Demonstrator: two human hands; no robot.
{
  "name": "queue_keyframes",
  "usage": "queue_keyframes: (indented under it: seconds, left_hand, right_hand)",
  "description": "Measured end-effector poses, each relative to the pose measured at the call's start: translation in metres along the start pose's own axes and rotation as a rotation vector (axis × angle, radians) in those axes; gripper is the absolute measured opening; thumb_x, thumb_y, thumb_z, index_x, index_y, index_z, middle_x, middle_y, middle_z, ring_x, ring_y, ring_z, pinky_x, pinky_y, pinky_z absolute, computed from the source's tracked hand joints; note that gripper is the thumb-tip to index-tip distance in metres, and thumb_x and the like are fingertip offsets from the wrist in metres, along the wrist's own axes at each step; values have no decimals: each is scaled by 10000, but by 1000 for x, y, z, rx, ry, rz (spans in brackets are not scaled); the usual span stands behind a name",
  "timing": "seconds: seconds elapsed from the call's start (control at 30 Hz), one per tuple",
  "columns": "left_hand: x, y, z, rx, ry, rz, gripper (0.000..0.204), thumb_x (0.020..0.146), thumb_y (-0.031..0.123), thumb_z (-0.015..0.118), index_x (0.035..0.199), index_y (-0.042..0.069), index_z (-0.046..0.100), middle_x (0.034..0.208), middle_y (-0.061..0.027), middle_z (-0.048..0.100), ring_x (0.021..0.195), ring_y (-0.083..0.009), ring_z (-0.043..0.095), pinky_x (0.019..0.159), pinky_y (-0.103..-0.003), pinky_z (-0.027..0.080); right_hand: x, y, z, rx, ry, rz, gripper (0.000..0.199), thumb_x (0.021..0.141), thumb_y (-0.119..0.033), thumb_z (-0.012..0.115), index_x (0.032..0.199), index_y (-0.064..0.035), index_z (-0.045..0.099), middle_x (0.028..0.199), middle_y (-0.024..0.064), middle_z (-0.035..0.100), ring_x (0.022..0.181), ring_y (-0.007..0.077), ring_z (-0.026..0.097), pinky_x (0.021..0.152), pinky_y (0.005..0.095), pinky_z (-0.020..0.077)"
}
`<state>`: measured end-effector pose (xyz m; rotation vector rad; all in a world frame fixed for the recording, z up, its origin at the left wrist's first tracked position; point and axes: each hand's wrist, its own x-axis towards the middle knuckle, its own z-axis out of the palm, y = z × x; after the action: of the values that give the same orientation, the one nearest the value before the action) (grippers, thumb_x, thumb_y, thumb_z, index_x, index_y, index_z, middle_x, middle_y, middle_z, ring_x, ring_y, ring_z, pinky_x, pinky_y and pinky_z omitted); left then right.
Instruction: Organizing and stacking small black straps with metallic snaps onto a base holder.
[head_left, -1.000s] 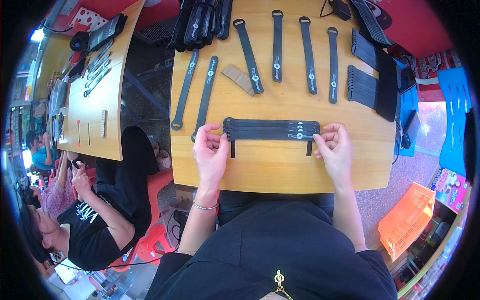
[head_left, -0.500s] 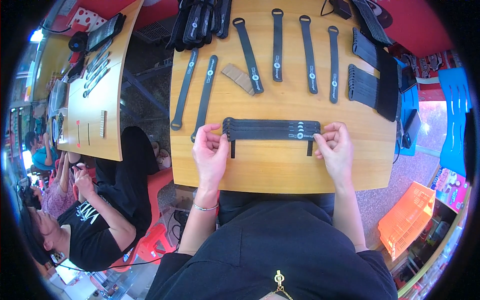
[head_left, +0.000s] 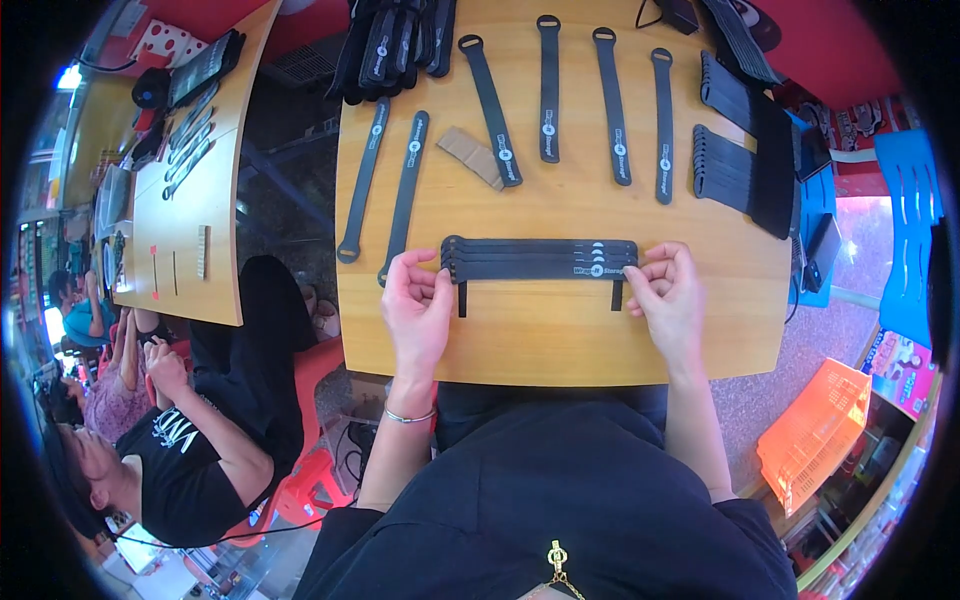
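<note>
Left hand (head_left: 418,305) and right hand (head_left: 668,295) grasping opposite ends of stacked black straps (head_left: 540,260), near front edge of wooden table (head_left: 560,340).

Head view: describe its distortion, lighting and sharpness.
Head view: strong fisheye, so the wooden table edges bow and a black rim frames the picture; even light, soft shadows; the stack of black straps between left hand and right hand is sharp.

A light wooden table (head_left: 560,345) carries a row of overlapped black straps (head_left: 540,260), single straps (head_left: 549,88) laid out behind, and strap bundles (head_left: 742,170).
</note>
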<state>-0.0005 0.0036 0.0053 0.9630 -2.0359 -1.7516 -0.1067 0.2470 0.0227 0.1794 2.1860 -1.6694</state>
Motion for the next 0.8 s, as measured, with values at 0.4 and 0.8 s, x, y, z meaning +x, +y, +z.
queue_keyframes:
  seconds: [0.4,0.8]
  left_hand:
    - [-1,2,0,-11,-7,-10,208,861,-39,598,1050,22,537,712,-16,541,558,-49,523,476,-177,411]
    - [-1,4,0,-4,-6,-17,205,863,-33,599,1051,21,539,710,-14,542,556,-51,522,480,-182,416]
  right_hand:
    - [-1,-1,1,-2,2,5,274,849,-20,662,1038,-6,464,742,63,575,542,83,583,464,202,463]
    - [-2,-3,4,-35,19,-11,265,845,-21,667,1029,-7,477,730,58,574,536,82,578,461,203,455]
